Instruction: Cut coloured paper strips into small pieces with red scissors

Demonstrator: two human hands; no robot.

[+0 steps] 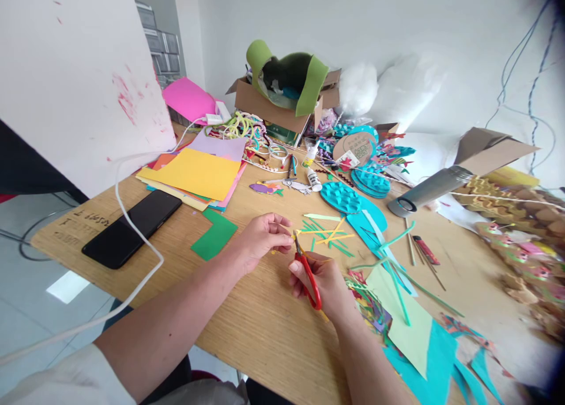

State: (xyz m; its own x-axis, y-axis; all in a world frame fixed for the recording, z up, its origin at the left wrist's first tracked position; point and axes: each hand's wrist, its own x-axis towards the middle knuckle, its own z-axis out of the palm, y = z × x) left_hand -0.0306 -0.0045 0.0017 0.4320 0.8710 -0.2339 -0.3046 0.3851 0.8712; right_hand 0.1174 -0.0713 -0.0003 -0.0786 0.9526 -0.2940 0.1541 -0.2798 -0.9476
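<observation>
My right hand [326, 284] grips red-handled scissors [314, 290], their blades pointing away from me toward my left fingertips. My left hand [267, 240] is closed in a pinch at the blade tips, on what looks like a small yellow paper strip [293, 236]; most of it is hidden by the fingers. Tiny yellow bits lie on the wood below that hand. Just beyond the scissors, thin green and yellow paper strips [333, 238] are scattered in a loose pile. A cut piece of green paper [215, 234] rests left of my left hand.
A black phone [132, 228] lies at left, crossed by a white cable [145, 240]. Behind it are stacked coloured sheets [198, 172]. Glue bottles [313, 180], blue foam shapes [339, 198], a metal tumbler [430, 190] and paper scraps [401, 316] crowd the back and right.
</observation>
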